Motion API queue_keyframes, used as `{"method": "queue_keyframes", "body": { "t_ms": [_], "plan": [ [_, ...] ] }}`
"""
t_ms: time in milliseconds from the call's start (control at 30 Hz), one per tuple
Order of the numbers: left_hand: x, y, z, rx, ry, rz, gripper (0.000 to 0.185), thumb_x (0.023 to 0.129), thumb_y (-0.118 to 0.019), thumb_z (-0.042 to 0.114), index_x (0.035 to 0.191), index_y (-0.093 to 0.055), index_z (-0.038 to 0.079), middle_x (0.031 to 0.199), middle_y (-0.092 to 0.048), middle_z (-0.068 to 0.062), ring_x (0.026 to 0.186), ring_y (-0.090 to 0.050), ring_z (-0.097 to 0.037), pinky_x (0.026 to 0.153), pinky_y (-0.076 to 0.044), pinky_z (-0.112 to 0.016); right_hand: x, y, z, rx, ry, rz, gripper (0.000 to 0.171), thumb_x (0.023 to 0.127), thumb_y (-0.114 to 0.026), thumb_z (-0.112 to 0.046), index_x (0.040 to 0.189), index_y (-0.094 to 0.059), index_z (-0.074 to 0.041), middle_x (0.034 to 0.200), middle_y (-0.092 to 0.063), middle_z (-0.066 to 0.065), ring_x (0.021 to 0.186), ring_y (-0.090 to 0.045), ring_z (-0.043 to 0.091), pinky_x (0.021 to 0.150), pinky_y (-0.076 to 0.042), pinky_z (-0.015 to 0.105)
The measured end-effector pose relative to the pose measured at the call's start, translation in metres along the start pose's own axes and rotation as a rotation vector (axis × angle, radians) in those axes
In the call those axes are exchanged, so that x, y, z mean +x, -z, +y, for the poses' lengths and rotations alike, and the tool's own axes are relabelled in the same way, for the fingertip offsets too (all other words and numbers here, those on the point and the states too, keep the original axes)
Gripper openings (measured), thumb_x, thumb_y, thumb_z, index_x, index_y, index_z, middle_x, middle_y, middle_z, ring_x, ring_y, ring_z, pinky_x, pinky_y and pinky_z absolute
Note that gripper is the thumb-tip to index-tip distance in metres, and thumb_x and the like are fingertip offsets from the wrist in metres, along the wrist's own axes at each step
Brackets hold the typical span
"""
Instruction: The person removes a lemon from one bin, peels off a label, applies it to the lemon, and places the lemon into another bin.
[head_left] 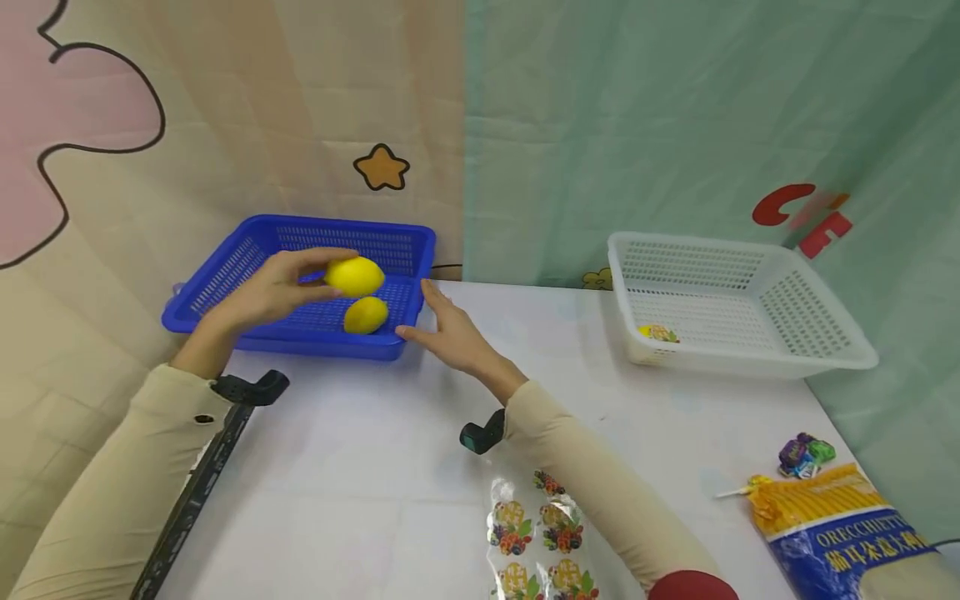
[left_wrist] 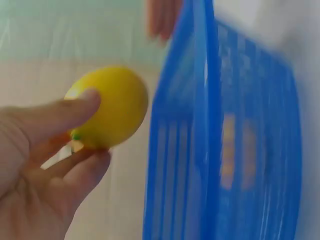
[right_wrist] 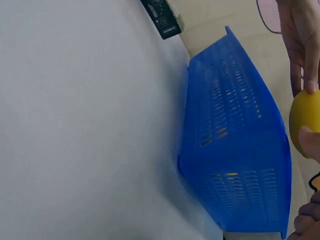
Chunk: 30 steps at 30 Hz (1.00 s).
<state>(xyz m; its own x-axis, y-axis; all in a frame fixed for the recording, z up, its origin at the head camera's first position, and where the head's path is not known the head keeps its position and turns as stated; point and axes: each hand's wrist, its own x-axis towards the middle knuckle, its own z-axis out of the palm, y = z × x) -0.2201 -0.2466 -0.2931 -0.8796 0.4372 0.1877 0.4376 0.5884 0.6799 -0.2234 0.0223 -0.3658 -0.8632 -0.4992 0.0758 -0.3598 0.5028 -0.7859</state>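
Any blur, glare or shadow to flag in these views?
Head: glare on the clear sticker sheet; left wrist: blue plastic basket and right hand look blurred; right wrist: dim, soft shadow on the white tabletop beside the basket.

Left grip (head_left: 276,287) points toward two o'clock, fingers (head_left: 326,253) pinching; right grip (head_left: 453,333) points toward ten o'clock, thumb (head_left: 415,335) spread.

One lemon (head_left: 366,317) in the left basket (head_left: 315,344)
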Motion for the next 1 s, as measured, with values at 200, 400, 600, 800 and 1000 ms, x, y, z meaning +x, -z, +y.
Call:
{"method": "queue_keyframes", "body": {
  "t_ms": [200, 400, 600, 800, 1000],
  "plan": [
    [0.019, -0.061, 0.026, -0.22, -0.092, -0.208, 0.051, 0.094, -0.065, 0.002, 0.143, -0.051, 0.006, 0.142, -0.052, -0.015, 0.13, -0.048, -0.036, 0.101, -0.047, -0.047, -0.024, 0.03, 0.018, 0.191, 0.198, 0.009, 0.079, 0.092, -0.071, -0.026, 0.156, -0.025, -0.014, 0.16, -0.027, -0.003, 0.143, -0.031, 0.014, 0.115, -0.03, 0.035],
    [0.035, -0.119, 0.039, -0.363, -0.145, -0.252, 0.052, 0.093, -0.064, -0.002, 0.143, -0.05, 0.003, 0.145, -0.05, -0.014, 0.134, -0.046, -0.03, 0.106, -0.043, -0.042, -0.061, 0.059, 0.047, 0.238, 0.156, 0.019, 0.065, 0.09, -0.072, -0.012, 0.148, -0.043, -0.008, 0.149, -0.045, 0.002, 0.132, -0.048, 0.015, 0.104, -0.042, 0.025],
    [0.048, -0.173, 0.046, -0.338, -0.213, -0.239, 0.05, 0.092, -0.064, -0.005, 0.14, -0.052, 0.001, 0.144, -0.051, -0.014, 0.135, -0.045, -0.028, 0.109, -0.039, -0.039, -0.092, 0.078, 0.08, 0.143, 0.071, 0.032, 0.061, 0.088, -0.075, -0.014, 0.143, -0.05, -0.007, 0.144, -0.051, 0.005, 0.129, -0.052, 0.019, 0.101, -0.045, 0.026],
    [0.06, -0.211, 0.04, -0.351, -0.254, -0.258, 0.049, 0.089, -0.065, -0.009, 0.136, -0.054, -0.003, 0.14, -0.054, -0.016, 0.132, -0.048, -0.029, 0.109, -0.039, -0.035, -0.107, 0.079, 0.106, 0.079, 0.019, 0.027, 0.058, 0.087, -0.076, -0.011, 0.139, -0.054, -0.003, 0.141, -0.054, 0.01, 0.127, -0.053, 0.023, 0.101, -0.046, 0.03],
    [0.063, -0.229, 0.037, -0.337, -0.232, -0.255, 0.052, 0.086, -0.069, -0.01, 0.135, -0.055, -0.001, 0.139, -0.055, -0.016, 0.132, -0.048, -0.03, 0.11, -0.038, -0.038, -0.112, 0.078, 0.118, 0.062, -0.01, 0.015, 0.061, 0.085, -0.078, -0.012, 0.14, -0.053, -0.002, 0.143, -0.052, 0.013, 0.131, -0.049, 0.027, 0.104, -0.044, 0.036]
  ]
}}
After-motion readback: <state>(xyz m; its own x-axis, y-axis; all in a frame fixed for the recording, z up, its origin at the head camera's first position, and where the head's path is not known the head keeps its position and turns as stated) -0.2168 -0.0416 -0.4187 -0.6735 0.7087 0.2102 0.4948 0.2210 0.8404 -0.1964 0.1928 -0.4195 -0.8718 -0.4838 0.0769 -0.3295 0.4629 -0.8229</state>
